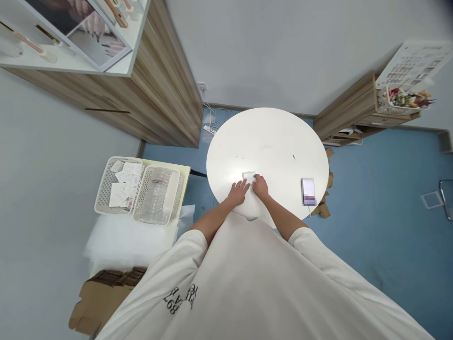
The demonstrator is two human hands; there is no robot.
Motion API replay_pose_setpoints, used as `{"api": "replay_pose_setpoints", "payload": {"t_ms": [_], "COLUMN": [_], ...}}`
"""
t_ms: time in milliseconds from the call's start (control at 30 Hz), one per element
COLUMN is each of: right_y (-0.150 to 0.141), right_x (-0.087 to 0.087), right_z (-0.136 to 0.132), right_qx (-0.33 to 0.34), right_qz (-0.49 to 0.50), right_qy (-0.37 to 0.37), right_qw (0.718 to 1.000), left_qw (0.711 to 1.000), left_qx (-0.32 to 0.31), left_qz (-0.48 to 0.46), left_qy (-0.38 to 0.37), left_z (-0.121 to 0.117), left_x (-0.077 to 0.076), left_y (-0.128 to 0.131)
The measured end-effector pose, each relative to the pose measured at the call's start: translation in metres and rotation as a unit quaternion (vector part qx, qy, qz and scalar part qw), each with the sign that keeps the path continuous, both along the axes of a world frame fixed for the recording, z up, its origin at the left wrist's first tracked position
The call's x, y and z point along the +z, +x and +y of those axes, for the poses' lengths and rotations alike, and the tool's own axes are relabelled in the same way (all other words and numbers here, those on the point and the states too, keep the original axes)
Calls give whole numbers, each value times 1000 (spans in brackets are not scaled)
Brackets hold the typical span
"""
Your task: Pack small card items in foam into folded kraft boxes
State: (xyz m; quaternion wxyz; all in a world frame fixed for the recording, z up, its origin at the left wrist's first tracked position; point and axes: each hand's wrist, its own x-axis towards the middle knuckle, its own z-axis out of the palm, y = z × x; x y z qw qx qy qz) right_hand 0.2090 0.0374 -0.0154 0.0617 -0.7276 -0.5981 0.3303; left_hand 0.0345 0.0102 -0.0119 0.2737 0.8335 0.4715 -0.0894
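A small white square item, flat and with slightly raised edges, lies near the front of the round white table. Too little detail shows to tell its kind. My left hand rests at its lower left side, fingers stretched out and apart, the tips near or touching its edge. On the other side, my right hand has its fingers bent around the right edge of the item. The thumb sides of both hands come close together below it.
A blurred phone-like device with a cable lies at the table's right. To the left, a basket of white cards and a basket of clear packs stand on a side table. Cardboard sits below; a wooden cabinet stands behind.
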Motion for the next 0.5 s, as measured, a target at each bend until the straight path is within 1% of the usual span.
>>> {"api": "replay_pose_setpoints", "payload": {"t_ms": [133, 200, 267, 367, 500], "right_y": [-10, -18, -29, -47, -75], "right_x": [0, 0, -1, 0, 1], "right_z": [-14, -18, -21, -21, -15], "right_qx": [-44, -69, -79, -65, -12], "right_qz": [37, 58, 81, 108, 129], "right_qy": [-11, -18, -23, -29, -37], "right_qw": [998, 996, 993, 992, 991], "left_qw": [1000, 999, 999, 999, 998], "left_qx": [-21, -22, -20, -13, 18], "left_qz": [15, 19, 32, 50, 63], "left_qy": [-10, -16, -13, -2, -2], "left_z": [6, 8, 10, 12, 11], "left_x": [3, 5, 8, 10, 13], "left_y": [-6, -11, -19, -36, -69]}}
